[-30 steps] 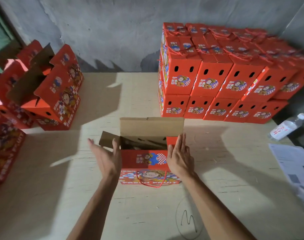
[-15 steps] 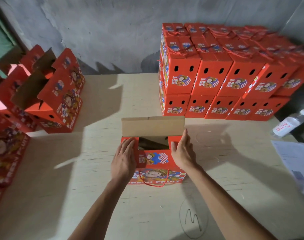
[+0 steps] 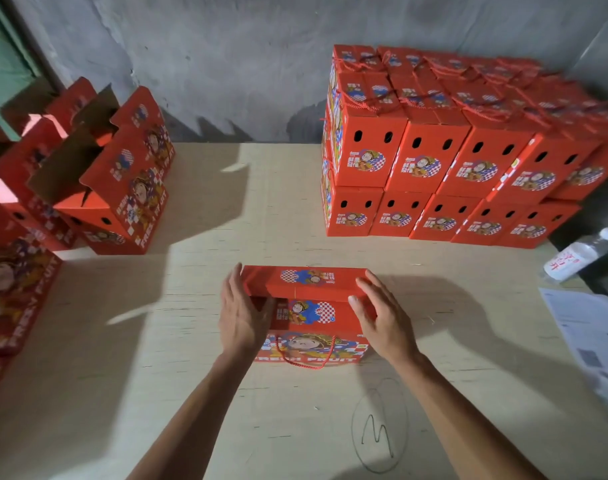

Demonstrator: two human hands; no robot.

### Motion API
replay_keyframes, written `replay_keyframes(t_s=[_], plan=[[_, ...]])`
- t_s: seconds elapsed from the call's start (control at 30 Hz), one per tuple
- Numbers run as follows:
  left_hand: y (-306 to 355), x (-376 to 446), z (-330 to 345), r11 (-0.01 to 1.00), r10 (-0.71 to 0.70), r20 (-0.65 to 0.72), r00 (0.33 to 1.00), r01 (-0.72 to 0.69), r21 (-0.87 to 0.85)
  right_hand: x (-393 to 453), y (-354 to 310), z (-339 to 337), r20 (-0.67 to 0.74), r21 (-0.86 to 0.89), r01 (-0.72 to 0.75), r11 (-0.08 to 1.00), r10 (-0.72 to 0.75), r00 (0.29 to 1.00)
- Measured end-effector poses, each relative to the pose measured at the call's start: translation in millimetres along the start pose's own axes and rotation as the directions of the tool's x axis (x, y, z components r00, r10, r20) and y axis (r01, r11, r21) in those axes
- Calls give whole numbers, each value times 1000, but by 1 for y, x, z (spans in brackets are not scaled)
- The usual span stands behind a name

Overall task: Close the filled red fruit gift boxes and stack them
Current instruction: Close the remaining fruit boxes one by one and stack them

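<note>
A red fruit gift box [image 3: 307, 315] with a red cord handle stands in the middle of the pale wooden table [image 3: 295, 410], its top flaps folded down. My left hand [image 3: 241, 313] lies flat against the box's left end, fingers straight. My right hand [image 3: 382, 315] rests on the right end of the top, fingers slightly bent over the lid edge. A two-level stack of closed red boxes [image 3: 444, 161] stands at the back right. Several open red boxes [image 3: 101, 181] with raised brown flaps stand at the left.
A plastic water bottle [image 3: 578, 258] lies at the right edge. Printed paper sheets [image 3: 593, 337] lie in front of it. A pen scribble [image 3: 378, 427] marks the table near me. A grey wall [image 3: 226, 57] runs behind the table.
The rear brown flap that stood upright has folded down over the box, so the top is now shut. Both hands moved from the side flaps to the box's ends.
</note>
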State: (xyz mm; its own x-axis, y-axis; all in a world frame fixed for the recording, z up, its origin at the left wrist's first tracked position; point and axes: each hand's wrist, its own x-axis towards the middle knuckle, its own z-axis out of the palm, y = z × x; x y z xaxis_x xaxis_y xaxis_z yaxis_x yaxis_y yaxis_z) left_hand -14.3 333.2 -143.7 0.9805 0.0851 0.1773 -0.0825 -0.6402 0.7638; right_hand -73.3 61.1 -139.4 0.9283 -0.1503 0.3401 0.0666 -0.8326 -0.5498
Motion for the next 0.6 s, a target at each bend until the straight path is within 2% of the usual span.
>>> replay_keyframes(t_s=[0.07, 0.13, 0.2, 0.33, 0.47, 0.53, 0.6], plan=[[-6, 1, -2, 990, 122, 94, 988, -129, 61, -6, 2, 5, -2, 64, -53, 997, 53, 999], [-10, 6, -8, 988, 147, 217, 965, -155, 20, -2, 1, 4, 16, 61, -81, 995, 80, 997], [-14, 19, -13, 986, 152, 297, 943, -164, 15, 7, 4, -5, 91, -18, -73, 997, 75, 993], [-13, 41, -19, 972, 149, 320, 936, -198, 126, 26, 6, -18, 120, -217, 40, 975, -14, 993], [-5, 42, -16, 964, 159, 321, 934, -216, 151, 41, 4, -12, 113, -305, 86, 949, -53, 992], [-6, 40, -21, 961, 175, 348, 921, -236, 142, 38, 7, -7, 77, -351, 170, 921, -152, 985], [-10, 38, -28, 942, 252, 361, 898, -313, 121, 35, 13, -6, 33, -401, 251, 881, -260, 965]])
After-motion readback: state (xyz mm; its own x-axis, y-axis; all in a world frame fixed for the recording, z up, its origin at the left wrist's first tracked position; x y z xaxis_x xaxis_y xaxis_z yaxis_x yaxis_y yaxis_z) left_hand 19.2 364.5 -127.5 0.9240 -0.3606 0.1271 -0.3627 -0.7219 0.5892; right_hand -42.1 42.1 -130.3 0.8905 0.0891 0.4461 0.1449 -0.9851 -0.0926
